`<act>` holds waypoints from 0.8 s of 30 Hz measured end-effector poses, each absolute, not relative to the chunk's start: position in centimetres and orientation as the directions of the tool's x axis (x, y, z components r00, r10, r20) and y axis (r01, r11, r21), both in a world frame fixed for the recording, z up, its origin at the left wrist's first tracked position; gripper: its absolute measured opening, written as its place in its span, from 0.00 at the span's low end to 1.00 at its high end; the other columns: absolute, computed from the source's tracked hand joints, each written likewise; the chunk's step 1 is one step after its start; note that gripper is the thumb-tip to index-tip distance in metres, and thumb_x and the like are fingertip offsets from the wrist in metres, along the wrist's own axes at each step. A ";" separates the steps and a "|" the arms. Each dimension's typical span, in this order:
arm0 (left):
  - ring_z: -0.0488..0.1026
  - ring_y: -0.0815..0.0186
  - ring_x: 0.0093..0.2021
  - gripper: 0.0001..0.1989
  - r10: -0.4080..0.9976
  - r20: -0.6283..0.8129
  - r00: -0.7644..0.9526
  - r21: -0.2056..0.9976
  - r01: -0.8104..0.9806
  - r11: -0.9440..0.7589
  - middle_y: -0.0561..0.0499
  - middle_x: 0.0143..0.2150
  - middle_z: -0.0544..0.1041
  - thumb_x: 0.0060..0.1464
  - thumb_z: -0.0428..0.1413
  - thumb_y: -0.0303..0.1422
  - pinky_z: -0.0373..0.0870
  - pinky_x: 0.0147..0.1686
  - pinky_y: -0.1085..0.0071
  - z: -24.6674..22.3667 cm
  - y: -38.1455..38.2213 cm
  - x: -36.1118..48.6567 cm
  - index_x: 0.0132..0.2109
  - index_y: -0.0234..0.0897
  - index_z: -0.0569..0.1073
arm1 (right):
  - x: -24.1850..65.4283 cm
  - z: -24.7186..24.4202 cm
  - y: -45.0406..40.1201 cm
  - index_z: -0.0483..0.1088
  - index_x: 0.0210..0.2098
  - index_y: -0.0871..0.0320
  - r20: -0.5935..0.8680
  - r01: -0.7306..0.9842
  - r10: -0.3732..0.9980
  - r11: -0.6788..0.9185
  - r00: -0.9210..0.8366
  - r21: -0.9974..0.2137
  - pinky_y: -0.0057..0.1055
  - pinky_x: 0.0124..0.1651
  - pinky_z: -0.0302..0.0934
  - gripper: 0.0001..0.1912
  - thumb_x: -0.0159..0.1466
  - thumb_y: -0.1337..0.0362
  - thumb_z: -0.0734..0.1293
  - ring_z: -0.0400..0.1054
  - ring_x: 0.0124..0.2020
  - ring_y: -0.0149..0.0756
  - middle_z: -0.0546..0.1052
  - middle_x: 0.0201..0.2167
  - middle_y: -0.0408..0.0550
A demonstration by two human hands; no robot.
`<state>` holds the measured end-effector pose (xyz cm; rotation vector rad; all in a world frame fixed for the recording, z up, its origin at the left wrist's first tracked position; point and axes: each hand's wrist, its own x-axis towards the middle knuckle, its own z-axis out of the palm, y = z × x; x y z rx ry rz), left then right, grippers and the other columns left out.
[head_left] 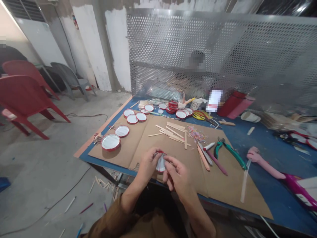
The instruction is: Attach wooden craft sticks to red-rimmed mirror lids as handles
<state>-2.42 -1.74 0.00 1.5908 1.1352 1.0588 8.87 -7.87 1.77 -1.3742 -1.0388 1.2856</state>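
Observation:
Near the table's front edge, my left hand (151, 161) grips a small white disc with a red rim (160, 164) by its upper left side. Dark thin lines run across its white face. My right hand (176, 170) has its thumb and fingertips closed on the disc's right edge, and its other fingers curl below. The fingers cover part of the rim. Beyond the hands, flat wooden craft sticks (170, 133) lie scattered on a cardboard sheet (138, 145). Left of them rest a larger red-rimmed round piece (110, 142) with sticks attached and a smaller one (122, 131).
On the right lie green-handled pliers (232, 153), several pens (218, 162), a clear glue stick (245, 185) and a pink and purple glue gun (269, 167). Coloured thread bits (196, 134), more red-rimmed discs (132, 118) and a lit phone (214, 100) sit farther back, before a perforated metal screen (160, 43).

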 end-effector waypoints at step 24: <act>0.74 0.65 0.38 0.09 0.915 0.184 0.359 0.940 0.208 -0.271 0.49 0.36 0.79 0.53 0.50 0.31 0.69 0.41 0.71 -0.2 -1.6 -3.1 0.38 0.37 0.74 | 10.2 -0.6 -7.0 0.72 0.43 0.55 0.395 0.553 0.899 0.236 0.188 -0.799 0.31 0.41 0.65 0.11 0.64 0.61 0.61 0.69 0.39 0.37 0.76 0.37 0.49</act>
